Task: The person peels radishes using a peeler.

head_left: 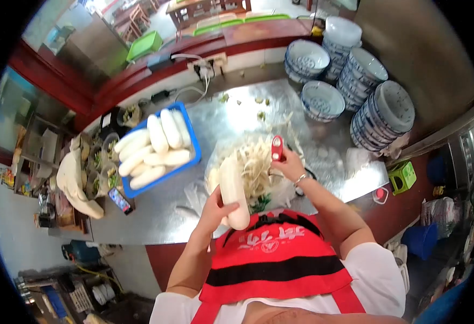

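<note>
A long white daikon radish [232, 189] is in my left hand [213, 211], with the fingers wrapped round its lower part and the thumb across it. It tilts over a heap of pale peelings [258, 175] on clear plastic. My right hand [291, 166] grips a red peeler [277, 147], held a little to the right of the radish and apart from it. Left of the heap, a blue tray [196, 143] bears several smooth white radishes [157, 135].
Stacks of blue-and-white bowls [385, 113] stand at the table's back right. A phone [119, 200] lies near the left edge, beside bags of ingredients [97, 164]. Scraps dot the metal table [215, 116]. A green stool [402, 177] is on the floor at right.
</note>
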Motion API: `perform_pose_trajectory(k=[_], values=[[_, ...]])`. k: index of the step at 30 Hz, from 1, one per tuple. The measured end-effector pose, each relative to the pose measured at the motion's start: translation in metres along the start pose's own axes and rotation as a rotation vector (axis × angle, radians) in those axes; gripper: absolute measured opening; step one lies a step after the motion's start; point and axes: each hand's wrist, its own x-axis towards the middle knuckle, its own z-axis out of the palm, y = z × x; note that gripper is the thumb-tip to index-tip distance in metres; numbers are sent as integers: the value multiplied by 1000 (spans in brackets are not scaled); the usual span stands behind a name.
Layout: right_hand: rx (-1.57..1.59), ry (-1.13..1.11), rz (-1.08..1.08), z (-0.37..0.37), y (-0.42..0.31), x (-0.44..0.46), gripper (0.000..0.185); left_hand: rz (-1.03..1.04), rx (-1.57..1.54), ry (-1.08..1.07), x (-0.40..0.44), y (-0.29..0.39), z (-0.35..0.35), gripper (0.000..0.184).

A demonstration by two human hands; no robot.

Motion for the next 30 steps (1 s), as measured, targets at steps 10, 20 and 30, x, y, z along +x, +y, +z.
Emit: perform_pose_trajectory(k=[10,20,30], values=[[822,-573,671,0,-29,-26,31,990,1150,-32,12,56,42,69],[1255,-581,779,18,-31,-52,40,1050,1171,-142,5,49,42,53],[1214,-505,727,39,-9,-53,31,880,1218,-14,-6,29,38,64]])
